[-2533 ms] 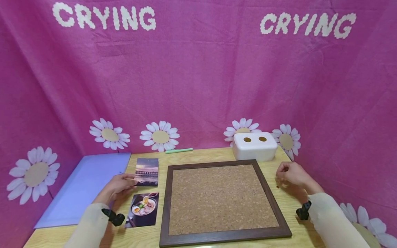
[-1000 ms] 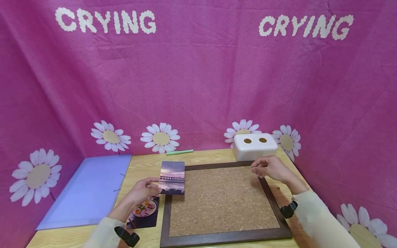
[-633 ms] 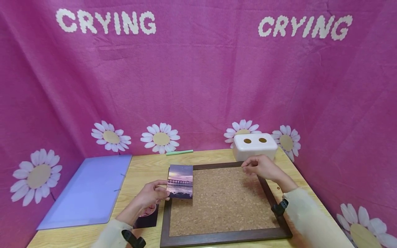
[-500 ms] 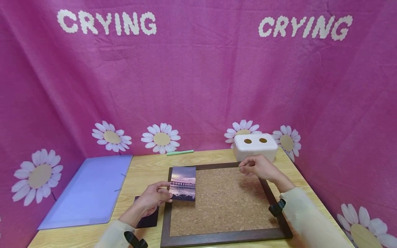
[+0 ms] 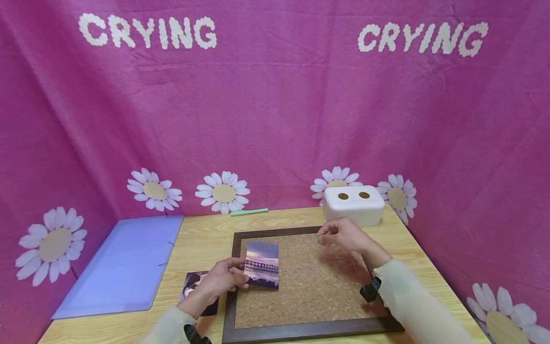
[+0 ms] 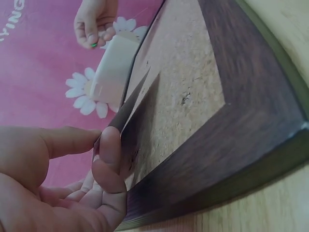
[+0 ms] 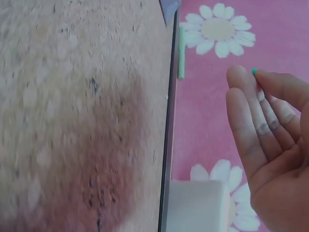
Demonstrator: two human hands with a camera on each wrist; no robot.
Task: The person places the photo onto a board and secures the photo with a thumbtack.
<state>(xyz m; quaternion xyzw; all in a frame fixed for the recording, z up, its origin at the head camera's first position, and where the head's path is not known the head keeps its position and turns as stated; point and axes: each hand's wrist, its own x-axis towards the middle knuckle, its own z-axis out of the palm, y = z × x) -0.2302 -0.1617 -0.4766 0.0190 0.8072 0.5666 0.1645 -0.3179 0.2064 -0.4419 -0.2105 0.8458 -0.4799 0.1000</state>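
Thumb and fingers of my left hand pinch the lower left edge of a photo of a pier at dusk. In the left wrist view the photo appears nearly edge-on, tilted over the cork. Beneath it lies a cork board with a dark brown frame. Above the board's upper right part, my right hand pinches a small green pushpin; only its green end shows. A second photo, of a bowl of food, lies left of the board, partly covered by my left hand and wrist.
A white box with two round holes stands behind the board's right corner. Against the pink cloth lies a green stick. A bluish flat folder covers the table's left side.
The pier photo was lifted from the table by my left hand and brought right, over the cork board's left part. My right hand came left from beside the board to above it.
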